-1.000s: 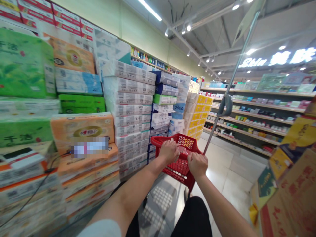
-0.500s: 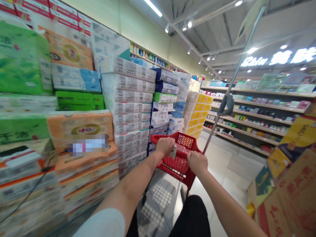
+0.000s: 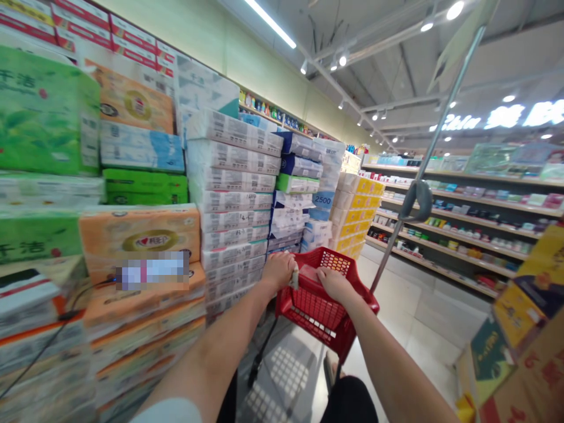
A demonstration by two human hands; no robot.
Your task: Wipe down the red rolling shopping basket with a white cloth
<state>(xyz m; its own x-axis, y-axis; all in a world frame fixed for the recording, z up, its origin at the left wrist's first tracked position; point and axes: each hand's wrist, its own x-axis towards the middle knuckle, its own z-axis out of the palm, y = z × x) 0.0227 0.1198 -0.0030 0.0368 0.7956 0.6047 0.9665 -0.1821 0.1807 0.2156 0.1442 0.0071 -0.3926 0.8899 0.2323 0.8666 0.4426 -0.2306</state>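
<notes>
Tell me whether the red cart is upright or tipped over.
Upright. The cart has its open top facing up, with a dark leg running down toward the floor.

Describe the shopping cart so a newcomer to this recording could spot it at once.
Start from the tall stacks of wrapped packs filling the left side. To their right, low in the middle, the left hand and right hand grip a red shopping cart. Unlike the solid-faced stacks, its sides are pierced with holes.
</notes>
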